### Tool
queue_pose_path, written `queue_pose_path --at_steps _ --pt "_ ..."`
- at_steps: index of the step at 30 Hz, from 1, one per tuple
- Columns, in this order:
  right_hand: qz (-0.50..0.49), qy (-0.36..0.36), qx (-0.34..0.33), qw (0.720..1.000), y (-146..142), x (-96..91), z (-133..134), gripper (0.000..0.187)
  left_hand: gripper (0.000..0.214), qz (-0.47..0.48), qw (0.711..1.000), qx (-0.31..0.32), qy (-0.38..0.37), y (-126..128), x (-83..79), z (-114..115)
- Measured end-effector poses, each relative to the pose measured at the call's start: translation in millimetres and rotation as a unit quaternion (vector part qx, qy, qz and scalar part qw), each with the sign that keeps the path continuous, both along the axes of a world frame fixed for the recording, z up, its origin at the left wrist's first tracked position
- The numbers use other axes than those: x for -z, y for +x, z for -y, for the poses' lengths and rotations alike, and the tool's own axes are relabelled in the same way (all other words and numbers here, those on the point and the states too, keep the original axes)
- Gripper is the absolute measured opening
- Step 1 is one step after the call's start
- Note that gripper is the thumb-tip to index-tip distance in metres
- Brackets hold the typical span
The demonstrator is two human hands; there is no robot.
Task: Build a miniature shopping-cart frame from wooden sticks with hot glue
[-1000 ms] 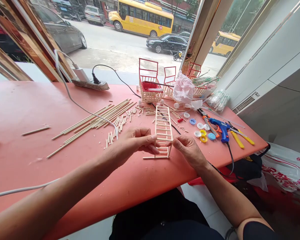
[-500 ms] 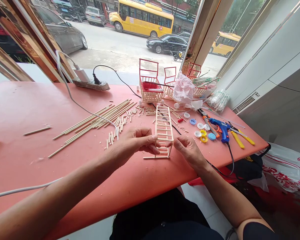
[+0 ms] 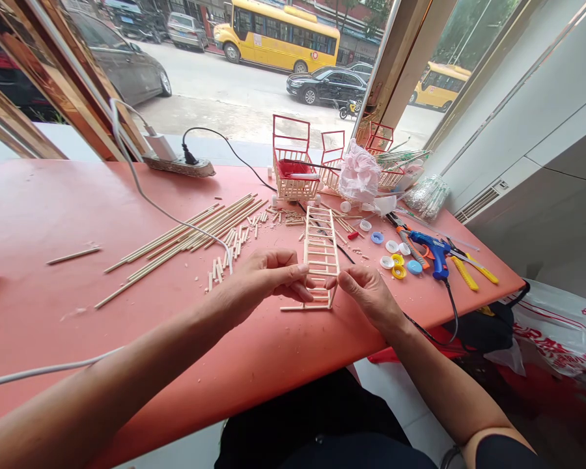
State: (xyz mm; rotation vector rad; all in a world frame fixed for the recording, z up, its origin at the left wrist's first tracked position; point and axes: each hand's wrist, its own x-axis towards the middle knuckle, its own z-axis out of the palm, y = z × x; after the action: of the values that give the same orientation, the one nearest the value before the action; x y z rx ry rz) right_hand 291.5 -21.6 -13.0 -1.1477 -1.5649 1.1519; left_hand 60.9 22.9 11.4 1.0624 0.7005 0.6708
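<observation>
A small frame of pale wooden sticks (image 3: 321,249), with ladder-like rungs, stands on the pink tabletop between my hands. My left hand (image 3: 278,277) pinches its near left corner between thumb and fingers. At the near right corner, my right hand (image 3: 366,290) grips the frame with thumb and forefinger, its other fingers curled. One longer stick at the frame's base juts out to the left under my left hand. Short cut sticks (image 3: 237,244) lie scattered beyond my left hand, next to a bundle of long sticks (image 3: 190,231).
Several bottle caps (image 3: 398,270), a blue glue gun (image 3: 434,251) and yellow-handled pliers (image 3: 463,273) lie to the right. Finished stick carts (image 3: 297,179) and a crumpled pink plastic bag (image 3: 359,172) stand at the back. A white cable (image 3: 170,218) crosses the left side from a power strip (image 3: 178,165).
</observation>
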Motion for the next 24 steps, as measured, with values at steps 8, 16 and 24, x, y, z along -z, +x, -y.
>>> queue_pose_path --at_steps 8,16,24 --pt "-0.016 -0.004 -0.003 1.0 -1.2 0.1 0.3 0.048 0.04 -0.01 1.0 -0.003 -0.003 -0.3 2.9 -0.6" --pt "-0.03 -0.002 -0.013 0.999 -1.7 2.7 -2.9 0.048 0.038 -0.003 1.0 -0.003 -0.003 -0.1 1.4 -0.3" --pt "-0.028 -0.007 -0.012 1.0 -1.6 2.6 -3.9 0.046 0.039 -0.005 1.0 -0.004 0.001 -0.3 1.8 -0.6"
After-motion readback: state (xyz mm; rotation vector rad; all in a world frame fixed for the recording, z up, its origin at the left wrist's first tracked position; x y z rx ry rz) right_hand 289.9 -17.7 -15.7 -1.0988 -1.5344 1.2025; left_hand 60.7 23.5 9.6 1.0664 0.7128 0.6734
